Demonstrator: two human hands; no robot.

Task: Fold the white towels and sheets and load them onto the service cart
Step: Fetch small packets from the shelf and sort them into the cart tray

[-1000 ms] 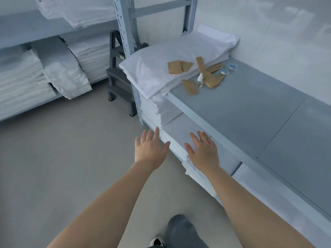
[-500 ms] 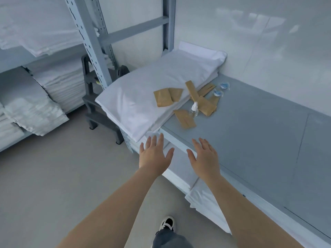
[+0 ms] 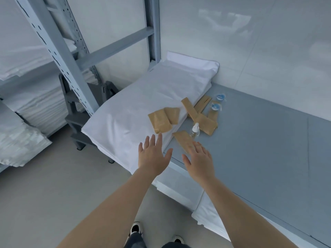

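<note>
A stack of folded white sheets (image 3: 143, 104) lies on the left end of a grey shelf (image 3: 259, 140), against the wall. My left hand (image 3: 153, 156) is stretched out flat with spread fingers over the stack's near corner and holds nothing. My right hand (image 3: 198, 160) is also flat and spread, over the shelf's front edge, its fingertips above a brown paper packet (image 3: 181, 139). More folded white linen (image 3: 206, 213) sits on the level below the shelf.
Several brown packets (image 3: 163, 119), a small clear bottle (image 3: 195, 129) and two blue-lidded cups (image 3: 215, 105) lie beside and on the stack. A grey rack post (image 3: 59, 56) and a grey step stool (image 3: 78, 113) stand left. Stacks of white linen (image 3: 21, 138) fill the left shelves.
Both hands have risen from the lower shelf level and moved forward to the top shelf and the sheet stack. The view has moved closer to the stack.
</note>
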